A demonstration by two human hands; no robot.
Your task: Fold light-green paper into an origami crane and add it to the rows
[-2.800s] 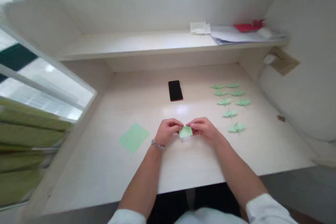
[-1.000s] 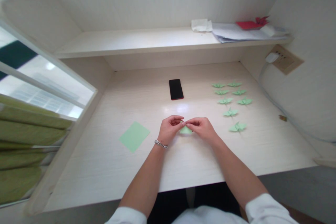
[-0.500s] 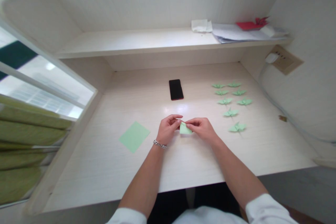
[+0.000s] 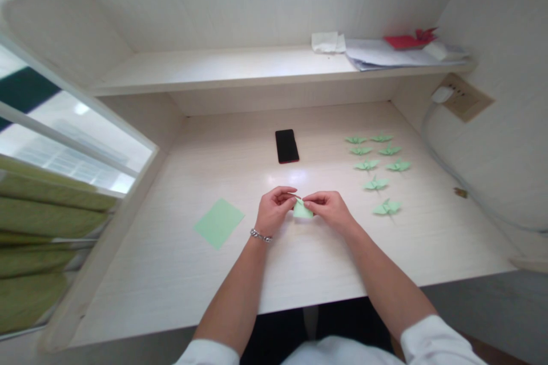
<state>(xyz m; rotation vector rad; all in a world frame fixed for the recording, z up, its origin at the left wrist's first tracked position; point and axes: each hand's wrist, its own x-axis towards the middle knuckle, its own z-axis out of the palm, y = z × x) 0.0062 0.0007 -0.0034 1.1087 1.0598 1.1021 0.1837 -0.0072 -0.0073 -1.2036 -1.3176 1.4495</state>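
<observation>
A small folded piece of light green paper is held up between my two hands near the front middle of the desk. My left hand pinches its left upper edge between thumb and fingers. On the other side my right hand grips the upper right edge the same way. The fingertips hide part of the upper folds. A flat green paper square lies on the desk to the left of my left hand. Several folded green paper cranes sit in two rough columns to the right.
A black phone lies beyond my hands. Stacked papers, a red paper piece and a white tissue rest on the shelf. A cable runs from the wall socket along the right side.
Almost nothing differs. Both hands stay on the folded green paper, with only a slight shift of the fingers at its upper edge.
</observation>
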